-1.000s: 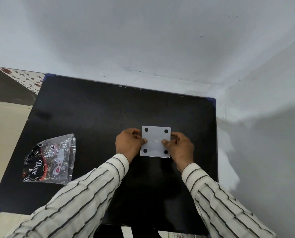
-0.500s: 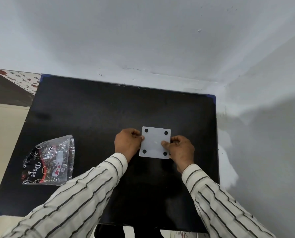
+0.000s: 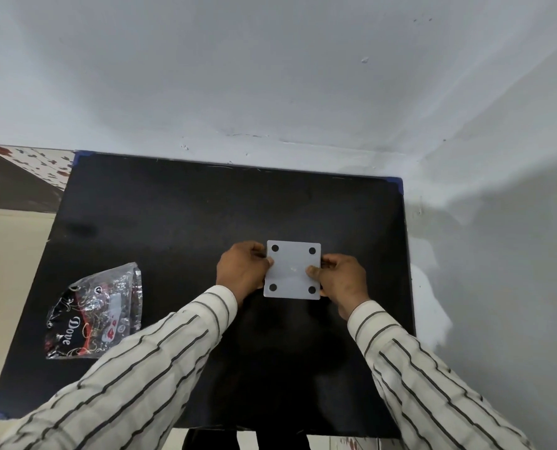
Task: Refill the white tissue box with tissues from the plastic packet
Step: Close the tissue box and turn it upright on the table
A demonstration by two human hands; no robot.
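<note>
The white tissue box (image 3: 292, 269) lies upside down on the black table (image 3: 179, 222), its square bottom with four black round feet facing up. My left hand (image 3: 243, 272) grips its left side, thumb on the bottom panel. On the right side, my right hand (image 3: 342, 280) holds it the same way, thumb pressed on the panel. The plastic packet (image 3: 93, 311), clear with black, red and gold print, lies at the table's left, well apart from both hands. The tissues inside it cannot be made out.
White walls meet in a corner behind and to the right of the table. The table's left edge borders a beige floor (image 3: 7, 254). Blue tape marks the table corners (image 3: 398, 183).
Both hands stay on the box with only slight shifts of the thumbs. The view has tilted a little; the packet has not moved.
</note>
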